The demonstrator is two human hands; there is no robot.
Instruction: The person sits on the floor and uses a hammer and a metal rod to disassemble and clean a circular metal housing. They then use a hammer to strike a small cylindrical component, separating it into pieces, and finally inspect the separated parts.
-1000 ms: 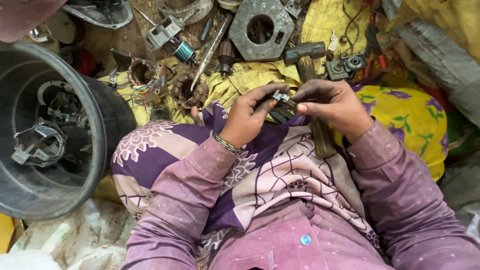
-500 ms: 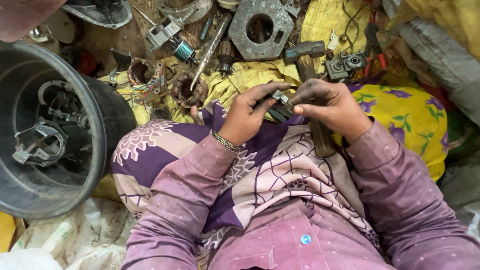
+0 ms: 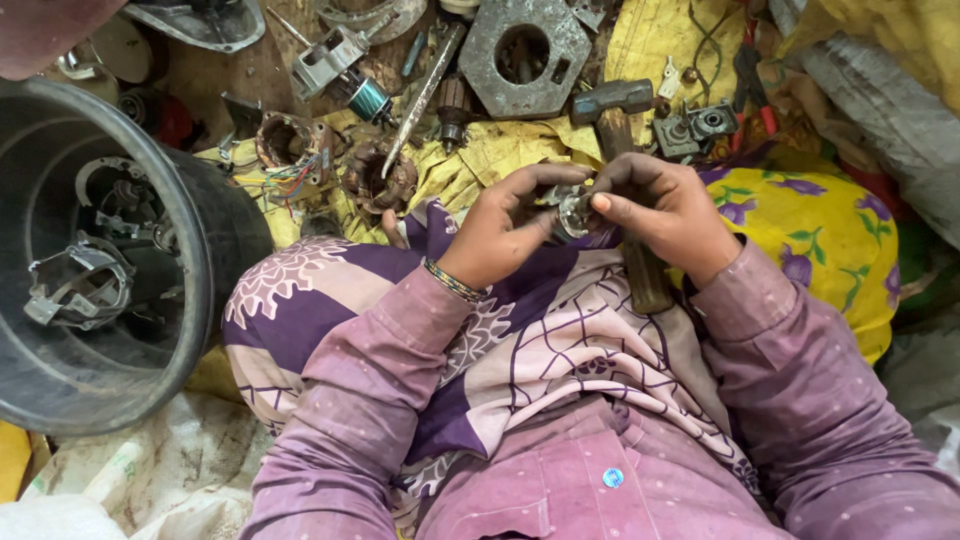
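A floor-level scrap and repair workshop, this: motor stators with copper windings (image 3: 292,145) upper left, a hammer (image 3: 622,150) at top centre, a grey hexagonal metal plate (image 3: 525,45) above it, and a black tub of salvaged metal parts (image 3: 90,270) at far left.

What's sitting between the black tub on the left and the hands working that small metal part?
In the head view, between the black tub and the left hand on the small metal part lie two copper-wound motor coils on yellow cloth, then the patterned knee.

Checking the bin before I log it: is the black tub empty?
Not empty. Grey metal motor parts lie inside the tub, visible through its open top.
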